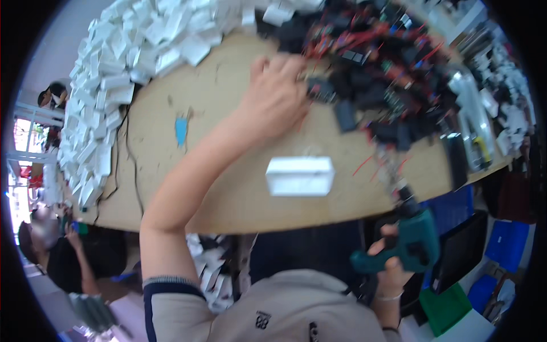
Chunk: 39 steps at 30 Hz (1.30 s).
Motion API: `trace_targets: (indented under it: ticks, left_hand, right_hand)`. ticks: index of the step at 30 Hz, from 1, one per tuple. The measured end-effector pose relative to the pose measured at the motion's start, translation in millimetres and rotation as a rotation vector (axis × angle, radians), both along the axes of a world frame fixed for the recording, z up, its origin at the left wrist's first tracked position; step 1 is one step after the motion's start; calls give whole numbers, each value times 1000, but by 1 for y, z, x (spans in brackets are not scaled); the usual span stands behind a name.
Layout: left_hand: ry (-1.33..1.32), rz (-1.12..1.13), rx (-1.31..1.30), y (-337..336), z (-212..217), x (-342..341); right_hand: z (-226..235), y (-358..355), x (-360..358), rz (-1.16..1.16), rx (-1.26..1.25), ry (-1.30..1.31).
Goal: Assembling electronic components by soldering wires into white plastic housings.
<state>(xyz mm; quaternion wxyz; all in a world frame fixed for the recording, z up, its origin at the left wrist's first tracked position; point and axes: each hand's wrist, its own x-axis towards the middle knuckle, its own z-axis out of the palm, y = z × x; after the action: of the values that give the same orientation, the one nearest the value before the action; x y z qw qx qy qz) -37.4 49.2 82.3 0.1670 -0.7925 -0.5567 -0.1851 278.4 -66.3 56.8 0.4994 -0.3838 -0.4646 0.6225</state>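
My left hand [278, 94] reaches across the table to the near-left edge of a heap of black parts with red wires [370, 74]. Its fingers are curled under, and their tips are hidden; a bit of red shows below the palm. Just right of the fingers is a small dark part [322, 90], and I cannot tell whether they touch it. My right hand [390, 265] grips a green power screwdriver [419, 242] at the table's front edge, its bit toward the heap. Between the hands a white open-topped box [300, 176] sits on the table.
White boxes [108, 97] are piled along the table's [228, 199] far and left side. A blue scrap [181, 131] and black cables [131, 154] lie at left. Clear plastic bags [470, 108] are at right, a green bin [447, 308] below. Another person [62, 251] sits at left.
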Motion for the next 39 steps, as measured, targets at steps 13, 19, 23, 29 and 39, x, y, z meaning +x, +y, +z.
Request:
trace_targets:
  ticks: [13,19,23,29,39]
  left_hand:
    - [-565,77,-29,-93,26,-40]
    - [-706,68,-56,-123,19,3]
    - [-730,28,-47,-142,25,32]
    - [-638,3,-38,-156,23,48]
    - [-508,-302,-47,-167,31,47]
  right_hand:
    - [-9,-1,-2,123,-45,367]
    - [5,12,-44,458,-145,684]
    - [14,5,-66,661,-299,791]
    - [17,-18,-78,560,-309,859]
    - [26,-12,-73,469,-391,529]
